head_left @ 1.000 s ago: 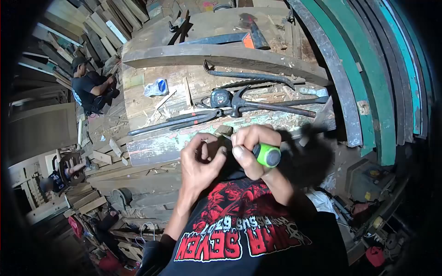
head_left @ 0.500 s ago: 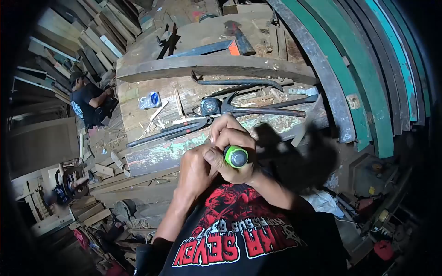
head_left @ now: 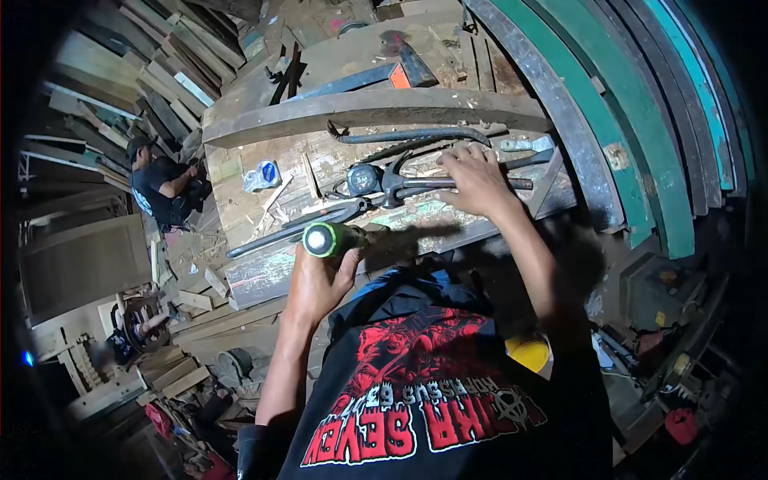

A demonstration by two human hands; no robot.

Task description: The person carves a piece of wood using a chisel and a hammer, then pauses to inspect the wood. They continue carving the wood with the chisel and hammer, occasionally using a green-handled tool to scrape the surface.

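Observation:
My left hand (head_left: 316, 286) grips a tool with a green-and-black handle (head_left: 322, 240), low in front of the bench's near edge. Its round butt faces the camera; I cannot make out its working end. My right hand (head_left: 478, 182) lies over the handle of a claw hammer (head_left: 424, 184), fingers stretched out and spread. The hammer's handle shows on both sides of the hand. Left of the hammer head sits a tape measure (head_left: 365, 179), with long-handled pincers (head_left: 336, 213) below it. Beyond my right hand a bent pry bar (head_left: 400, 136) lies across the bench.
A curved wooden plank (head_left: 368, 114) spans the workbench (head_left: 228, 204). A try square (head_left: 352, 82) lies behind it, and a roll of tape (head_left: 261, 175) at left. Curved green boards (head_left: 632, 136) stand at right. One person (head_left: 160, 184) sits at left beside stacked lumber (head_left: 172, 60).
My hands, together around the green-handled tool before, have parted. The left has moved left with the tool; the right has let go and reached forward onto the hammer handle.

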